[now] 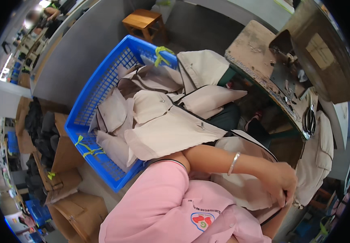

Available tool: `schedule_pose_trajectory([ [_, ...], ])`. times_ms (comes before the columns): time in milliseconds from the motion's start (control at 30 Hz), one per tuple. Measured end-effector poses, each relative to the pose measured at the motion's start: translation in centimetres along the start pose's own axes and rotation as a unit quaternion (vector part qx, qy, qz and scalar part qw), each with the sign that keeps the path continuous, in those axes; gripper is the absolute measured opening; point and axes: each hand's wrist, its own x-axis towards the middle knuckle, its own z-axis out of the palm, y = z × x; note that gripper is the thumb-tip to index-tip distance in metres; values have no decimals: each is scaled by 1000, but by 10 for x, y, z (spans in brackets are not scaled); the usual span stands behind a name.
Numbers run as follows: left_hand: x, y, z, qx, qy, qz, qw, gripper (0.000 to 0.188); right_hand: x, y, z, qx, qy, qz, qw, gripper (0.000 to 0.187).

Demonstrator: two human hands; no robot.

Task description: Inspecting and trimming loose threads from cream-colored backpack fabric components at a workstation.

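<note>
My left hand (pixel 279 181), with a bracelet on its wrist, reaches across my body to the right. Its fingers are closed on the dark-edged border of a beige fabric piece (pixel 246 190) that lies over my lap. My right forearm (pixel 279 222) rises from the lower edge towards the same spot, and the right hand's fingers are hidden behind the left. More beige fabric panels (pixel 169 131) with dark trim and small zipper pulls drape from a blue plastic basket (pixel 89 97) across my legs.
To the right stands a worn worktable (pixel 252 44) with scattered scraps, a machine and black-handled scissors (pixel 309 120). Beige fabric (pixel 316 160) hangs beyond it. Cardboard boxes (pixel 79 214) with dark items sit at left. A wooden stool (pixel 142 21) is behind the basket; a person works far left.
</note>
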Motion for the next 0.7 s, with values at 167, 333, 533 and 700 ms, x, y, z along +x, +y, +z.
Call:
schedule_pose_trajectory([
  [167,-11,-24,-41,87,67,-125,986,35,-14,-5,-37,-421,131,83,894,21],
  [333,-16,-67,-62,90,77,-210,970,34,18,-52,22,-600,203,-40,773,13],
  [533,-6,-59,-104,-135,44,-315,938,19,47,-24,10,-207,121,-54,969,25],
  [700,-4,-62,-114,-269,66,-294,915,19,120,-10,-10,-208,131,-247,937,48],
])
